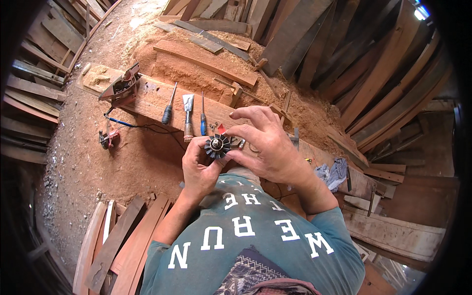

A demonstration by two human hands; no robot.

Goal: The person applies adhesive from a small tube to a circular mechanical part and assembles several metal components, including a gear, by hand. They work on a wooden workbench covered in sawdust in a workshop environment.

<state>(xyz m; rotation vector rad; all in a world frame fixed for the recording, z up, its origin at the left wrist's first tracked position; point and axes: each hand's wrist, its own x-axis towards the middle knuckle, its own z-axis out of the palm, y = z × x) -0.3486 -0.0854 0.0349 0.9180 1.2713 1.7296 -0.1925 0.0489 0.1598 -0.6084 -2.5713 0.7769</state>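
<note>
Sawdust covers the floor [123, 169] around my wooden worktop [153, 102]. My right grip [265, 142]: fingers spread and curved, thumb at the rotor's 4 o'clock edge. My left grip [198, 166]: closed around the rotor. Scraper [188, 115]: on the worktop, 11 o'clock from the rotor. Finned black rotor [217, 146]: between my hands.

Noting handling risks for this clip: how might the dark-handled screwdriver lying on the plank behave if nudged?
The dark-handled screwdriver may roll, since its handle looks rounded. Its straight, metallic-looking shaft suggests stiffness. The thicker handle end probably weighs more.
</note>
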